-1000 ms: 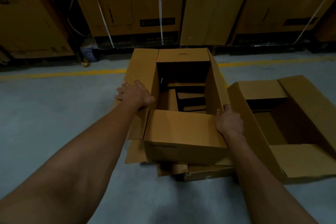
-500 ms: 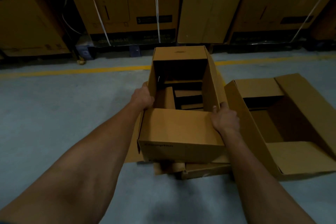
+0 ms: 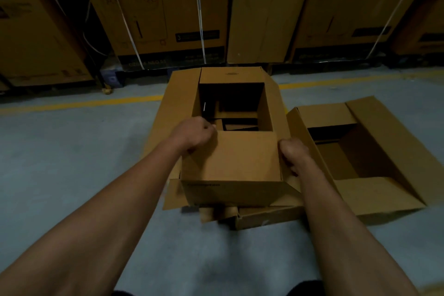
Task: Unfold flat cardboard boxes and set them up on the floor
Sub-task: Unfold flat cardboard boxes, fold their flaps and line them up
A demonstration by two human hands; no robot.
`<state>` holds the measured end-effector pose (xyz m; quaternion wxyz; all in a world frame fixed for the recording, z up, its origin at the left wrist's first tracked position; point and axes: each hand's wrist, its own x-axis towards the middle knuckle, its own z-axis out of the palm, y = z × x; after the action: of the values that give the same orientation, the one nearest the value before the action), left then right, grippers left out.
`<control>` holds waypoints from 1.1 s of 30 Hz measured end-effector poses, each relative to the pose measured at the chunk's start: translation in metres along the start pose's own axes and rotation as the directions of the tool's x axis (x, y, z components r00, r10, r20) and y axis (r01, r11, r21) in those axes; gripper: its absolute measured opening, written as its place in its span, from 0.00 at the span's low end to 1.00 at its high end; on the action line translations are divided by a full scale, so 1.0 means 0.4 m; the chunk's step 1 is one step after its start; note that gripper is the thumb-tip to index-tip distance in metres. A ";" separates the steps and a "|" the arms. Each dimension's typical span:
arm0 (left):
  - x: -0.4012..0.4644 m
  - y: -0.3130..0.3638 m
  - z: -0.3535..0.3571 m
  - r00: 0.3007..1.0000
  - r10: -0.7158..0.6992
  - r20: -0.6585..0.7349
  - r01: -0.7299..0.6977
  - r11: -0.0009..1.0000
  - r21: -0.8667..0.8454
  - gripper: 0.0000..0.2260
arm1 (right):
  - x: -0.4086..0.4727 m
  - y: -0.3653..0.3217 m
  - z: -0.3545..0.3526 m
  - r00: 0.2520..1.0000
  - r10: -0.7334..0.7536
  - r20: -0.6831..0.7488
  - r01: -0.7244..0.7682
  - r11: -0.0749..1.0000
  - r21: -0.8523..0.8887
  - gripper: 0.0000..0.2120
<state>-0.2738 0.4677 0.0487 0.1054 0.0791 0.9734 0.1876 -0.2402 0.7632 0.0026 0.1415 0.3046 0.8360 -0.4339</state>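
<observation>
Left hand [image 3: 195,133] and right hand [image 3: 293,152] gripping box [image 3: 230,158], grey floor [image 3: 60,151], yellow line [image 3: 79,103]

Premises: warehouse or storage hall, dimly lit. Floor: smooth grey painted concrete floor [image 3: 60,163] crossed by a yellow painted line [image 3: 79,103] that runs parallel to the stock. Stock: row of tall brown cardboard cartons [image 3: 168,7] standing side by side along the far edge of the floor, bound with white plastic strapping [image 3: 198,7] and bearing dark printed labels [image 3: 197,35]. Loose goods: open brown cardboard boxes [image 3: 360,151] on the floor.
</observation>
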 end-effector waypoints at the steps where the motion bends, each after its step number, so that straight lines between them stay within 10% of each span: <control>1: -0.019 0.010 -0.032 1.000 -0.002 -0.003 0.002 0.998 -0.064 0.19 | 0.006 0.009 -0.011 0.999 0.011 0.038 -0.011 1.000 -0.003 0.25; 5: -0.104 0.057 -0.185 0.947 0.031 0.319 0.052 0.967 -0.251 0.16 | 0.165 0.101 -0.004 0.985 -0.001 0.170 0.001 1.000 0.002 0.31; 9: -0.138 0.076 -0.236 0.714 0.116 0.690 0.103 0.958 -0.268 0.17 | -0.044 0.027 -0.020 0.979 -0.007 0.206 0.001 1.000 0.029 0.21; 16: -0.137 0.059 -0.102 0.415 0.220 0.883 0.192 0.927 -0.322 0.33 | -0.025 0.064 -0.016 0.970 0.031 0.241 -0.049 0.997 0.067 0.41; 21: -0.126 0.084 -0.025 0.454 0.257 0.853 0.114 0.933 -0.342 0.25 | -0.035 0.040 -0.011 0.962 -0.065 0.264 0.075 0.997 -0.028 0.36; 33: -0.106 0.021 0.082 0.317 0.325 0.891 0.148 0.911 -0.385 0.46 | -0.005 -0.014 0.012 0.942 -0.260 0.212 0.333 0.798 -0.502 0.15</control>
<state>-0.2243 0.4786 0.0294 0.6546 0.2046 0.6607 0.3052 -0.2423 0.7560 0.0042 0.2056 0.0893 0.9490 -0.2215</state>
